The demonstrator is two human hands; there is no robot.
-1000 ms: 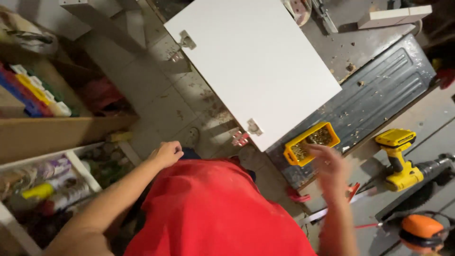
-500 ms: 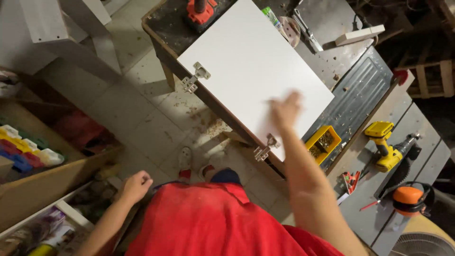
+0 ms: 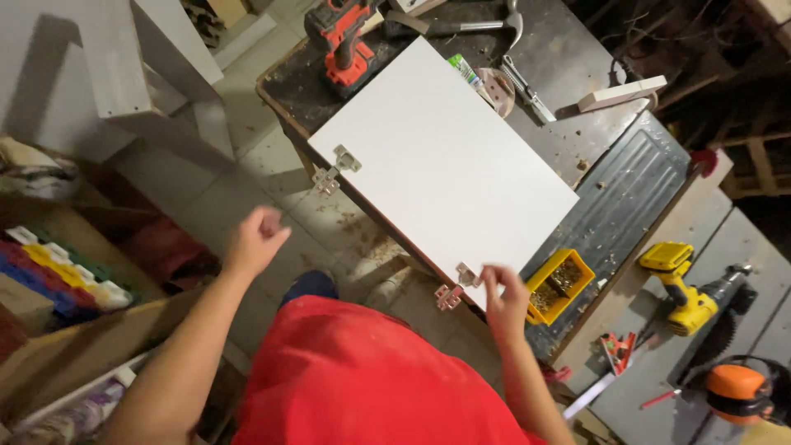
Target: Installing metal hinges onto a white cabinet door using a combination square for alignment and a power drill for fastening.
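Head camera looks steeply down, close above the workbench (image 3: 577,66).

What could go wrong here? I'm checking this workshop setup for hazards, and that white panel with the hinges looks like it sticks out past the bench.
The white panel overhangs the workbench edge, so pressing near the hinge by the right hand might tip it. The left hand hangs free over the floor, steadying nothing. The yellow screw bin sits close to that corner; a sliding panel could knock it and spill screws.
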